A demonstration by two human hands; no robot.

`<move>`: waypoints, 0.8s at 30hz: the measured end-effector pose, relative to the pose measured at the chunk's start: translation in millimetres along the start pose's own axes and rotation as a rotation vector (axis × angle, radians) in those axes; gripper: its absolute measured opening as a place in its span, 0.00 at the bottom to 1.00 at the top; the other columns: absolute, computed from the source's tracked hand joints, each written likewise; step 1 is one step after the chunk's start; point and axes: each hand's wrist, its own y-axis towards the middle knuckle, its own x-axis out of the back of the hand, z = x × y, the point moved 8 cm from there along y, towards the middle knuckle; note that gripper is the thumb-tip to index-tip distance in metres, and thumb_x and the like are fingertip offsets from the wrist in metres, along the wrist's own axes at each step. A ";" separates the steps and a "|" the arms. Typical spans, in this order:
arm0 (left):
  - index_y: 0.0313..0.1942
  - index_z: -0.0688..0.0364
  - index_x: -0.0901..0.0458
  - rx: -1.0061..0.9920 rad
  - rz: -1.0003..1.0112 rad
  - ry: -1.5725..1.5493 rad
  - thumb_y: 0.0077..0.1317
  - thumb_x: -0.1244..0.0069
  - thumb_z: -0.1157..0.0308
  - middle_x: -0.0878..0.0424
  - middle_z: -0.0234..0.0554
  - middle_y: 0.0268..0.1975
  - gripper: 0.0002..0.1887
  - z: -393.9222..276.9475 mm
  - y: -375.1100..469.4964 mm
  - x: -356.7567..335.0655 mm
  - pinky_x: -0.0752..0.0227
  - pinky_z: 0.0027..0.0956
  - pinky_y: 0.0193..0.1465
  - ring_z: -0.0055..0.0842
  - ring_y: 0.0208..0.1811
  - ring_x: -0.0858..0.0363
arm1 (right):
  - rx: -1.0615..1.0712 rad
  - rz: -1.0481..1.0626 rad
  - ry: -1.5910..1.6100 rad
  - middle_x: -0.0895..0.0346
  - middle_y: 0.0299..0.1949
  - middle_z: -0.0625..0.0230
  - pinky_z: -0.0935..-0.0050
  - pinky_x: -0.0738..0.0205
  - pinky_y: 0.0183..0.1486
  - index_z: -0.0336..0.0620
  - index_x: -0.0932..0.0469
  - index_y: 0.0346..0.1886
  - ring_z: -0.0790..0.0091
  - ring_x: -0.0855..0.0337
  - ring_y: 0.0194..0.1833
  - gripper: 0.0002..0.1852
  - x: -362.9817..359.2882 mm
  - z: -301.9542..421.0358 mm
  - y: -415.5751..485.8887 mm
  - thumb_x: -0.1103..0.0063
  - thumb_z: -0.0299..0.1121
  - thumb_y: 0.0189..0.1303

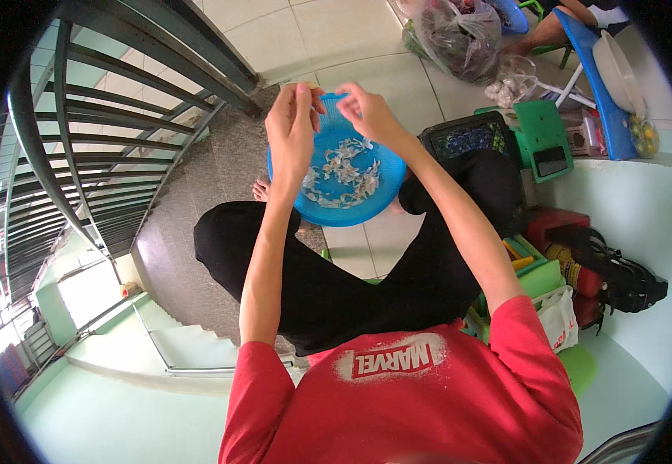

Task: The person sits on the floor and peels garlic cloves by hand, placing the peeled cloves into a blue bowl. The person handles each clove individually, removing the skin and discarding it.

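Observation:
My left hand (pixel 294 124) is raised over the far rim of a blue plastic basket (pixel 336 217). Between its thumb and fingers shows the edge of a small pale piece (pixel 313 85), perhaps a garlic clove, mostly hidden by the fingers. Just to the right, apart from it, is my right hand (pixel 373 116) with curled, blurred fingers; whether they pinch anything is unclear. Papery whitish peelings (pixel 347 165), which look like garlic skins, lie scattered across the basket's bottom. The basket sits on the floor between my bent legs.
Metal railings (pixel 127 116) and stairs (pixel 185 342) are at left. Ahead right lie a plastic bag of leafy vegetables (pixel 460 40) and a bag of garlic bulbs (pixel 507 87), near another person's leg (pixel 539 37). A black crate (pixel 469 136) and green scale (pixel 545 139) stand at right.

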 end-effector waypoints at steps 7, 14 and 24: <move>0.41 0.66 0.15 -0.013 -0.061 0.115 0.83 0.55 0.59 0.20 0.31 0.29 0.19 2.5 1.8 5.9 0.35 0.23 0.31 0.13 0.27 0.28 | 0.188 -0.134 0.254 0.11 0.40 0.69 0.72 0.21 0.46 0.44 0.13 0.49 0.75 0.12 0.44 0.13 42.8 110.0 1.6 0.27 0.39 0.67; 0.45 0.66 0.13 0.006 0.028 0.091 0.81 0.51 0.57 0.15 0.34 0.30 0.19 11.7 0.0 -9.9 0.34 0.24 0.29 0.14 0.28 0.24 | 0.146 -0.155 0.297 0.11 0.41 0.69 0.72 0.20 0.46 0.42 0.12 0.45 0.75 0.12 0.44 0.11 46.6 100.9 1.0 0.25 0.37 0.65; 0.45 0.67 0.14 -0.052 0.096 0.130 0.81 0.50 0.58 0.14 0.35 0.33 0.19 -3.3 -4.8 -20.3 0.30 0.24 0.32 0.15 0.31 0.23 | 0.107 -0.059 0.386 0.10 0.42 0.70 0.73 0.20 0.50 0.41 0.11 0.47 0.75 0.12 0.45 0.12 52.7 100.4 5.0 0.32 0.39 0.71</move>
